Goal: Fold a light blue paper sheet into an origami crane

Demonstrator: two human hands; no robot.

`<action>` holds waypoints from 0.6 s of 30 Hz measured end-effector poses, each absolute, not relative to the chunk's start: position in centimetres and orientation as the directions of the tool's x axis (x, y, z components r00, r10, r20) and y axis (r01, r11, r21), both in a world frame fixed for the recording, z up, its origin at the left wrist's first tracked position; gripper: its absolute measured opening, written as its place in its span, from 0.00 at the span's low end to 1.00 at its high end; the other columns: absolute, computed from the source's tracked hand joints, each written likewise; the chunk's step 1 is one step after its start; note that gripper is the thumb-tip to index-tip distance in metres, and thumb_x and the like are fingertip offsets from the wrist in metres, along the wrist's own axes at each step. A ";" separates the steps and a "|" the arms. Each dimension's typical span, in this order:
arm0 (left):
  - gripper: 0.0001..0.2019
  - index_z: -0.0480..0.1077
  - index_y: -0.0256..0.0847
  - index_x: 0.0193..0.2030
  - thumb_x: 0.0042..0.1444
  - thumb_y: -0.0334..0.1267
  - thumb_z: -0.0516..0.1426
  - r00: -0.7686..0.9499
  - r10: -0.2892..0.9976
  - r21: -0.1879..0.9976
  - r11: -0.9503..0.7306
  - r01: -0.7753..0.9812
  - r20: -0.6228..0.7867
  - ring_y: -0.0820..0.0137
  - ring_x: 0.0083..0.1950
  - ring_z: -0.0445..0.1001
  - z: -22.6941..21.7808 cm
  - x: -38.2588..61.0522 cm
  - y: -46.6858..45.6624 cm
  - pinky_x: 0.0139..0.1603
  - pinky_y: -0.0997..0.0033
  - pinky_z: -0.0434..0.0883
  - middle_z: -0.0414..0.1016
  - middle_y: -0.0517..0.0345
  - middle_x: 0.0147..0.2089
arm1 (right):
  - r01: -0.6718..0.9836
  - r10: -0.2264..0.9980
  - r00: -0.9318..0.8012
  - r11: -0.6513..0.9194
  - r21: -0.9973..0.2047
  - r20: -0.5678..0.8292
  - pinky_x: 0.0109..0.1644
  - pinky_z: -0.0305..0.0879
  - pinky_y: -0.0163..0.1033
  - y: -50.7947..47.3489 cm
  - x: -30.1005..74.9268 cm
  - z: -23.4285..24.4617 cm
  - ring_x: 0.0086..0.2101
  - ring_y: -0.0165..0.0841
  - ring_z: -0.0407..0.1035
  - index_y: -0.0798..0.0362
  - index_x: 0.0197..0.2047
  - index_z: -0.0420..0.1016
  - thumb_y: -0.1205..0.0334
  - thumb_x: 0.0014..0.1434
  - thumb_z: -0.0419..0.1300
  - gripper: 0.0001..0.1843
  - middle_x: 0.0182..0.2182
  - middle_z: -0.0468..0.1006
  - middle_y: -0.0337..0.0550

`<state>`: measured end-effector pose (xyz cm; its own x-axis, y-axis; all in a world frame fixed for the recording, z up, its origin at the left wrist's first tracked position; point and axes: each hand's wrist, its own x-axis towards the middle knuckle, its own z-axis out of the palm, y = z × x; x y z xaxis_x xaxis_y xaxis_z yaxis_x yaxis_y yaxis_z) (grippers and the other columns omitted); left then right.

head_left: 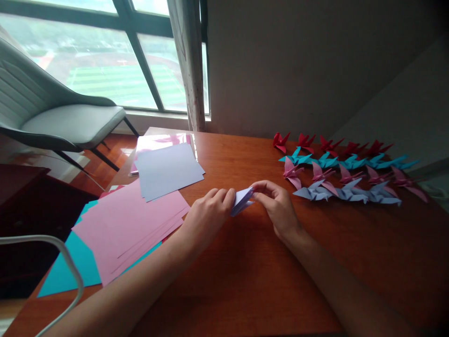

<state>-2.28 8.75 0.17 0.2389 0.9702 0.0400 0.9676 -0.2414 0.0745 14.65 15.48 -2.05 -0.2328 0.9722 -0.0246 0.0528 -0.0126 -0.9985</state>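
A small folded piece of pale lavender paper [242, 200] is held between my two hands above the wooden table. My left hand [212, 208] is closed around its left end, the fingers covering part of it. At the paper's upper right tip, my right hand [275, 203] pinches with thumb and index finger. Layered flaps show along the paper's right side. To the right stand folded paper cranes in rows: red cranes [329, 144], blue cranes [326, 160], pink cranes [321, 174] and lavender cranes [351, 189].
Left of my hands lie lavender sheets [168, 171], pink sheets [133, 224] and blue sheets [80, 257], near a shiny pink packet [147, 142]. The wooden table [238, 276] meets a wall at the back. A white cable [70, 262] curves at lower left; a chair [73, 121] stands by the window.
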 end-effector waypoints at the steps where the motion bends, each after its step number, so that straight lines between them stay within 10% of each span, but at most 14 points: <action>1: 0.12 0.66 0.38 0.51 0.62 0.24 0.51 0.234 0.972 0.087 -0.236 0.968 0.039 0.59 0.46 0.75 0.1 -2.4 8.8 0.40 0.63 0.75 0.77 0.50 0.44 | 0.056 0.973 -0.229 -0.001 -0.998 -0.013 0.43 0.66 0.41 15.5 14.7 -2.1 0.35 0.35 0.70 0.52 0.32 0.77 0.63 0.51 0.62 0.04 0.32 0.79 0.41; 18: 0.22 0.62 0.45 0.62 0.62 0.31 0.54 0.156 0.983 0.360 -0.181 0.915 0.097 0.56 0.51 0.76 -0.5 -2.7 8.9 0.47 0.59 0.74 0.77 0.51 0.53 | 0.088 0.941 -0.337 0.067 -0.994 0.034 0.43 0.65 0.41 15.8 14.9 -1.9 0.36 0.36 0.71 0.52 0.35 0.77 0.58 0.56 0.62 0.07 0.33 0.79 0.42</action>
<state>-2.72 8.88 -0.54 0.1564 0.9829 0.0970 0.9152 -0.1812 0.3600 14.94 15.81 -1.94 -0.3372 0.9408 0.0338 0.0884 0.0674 -0.9938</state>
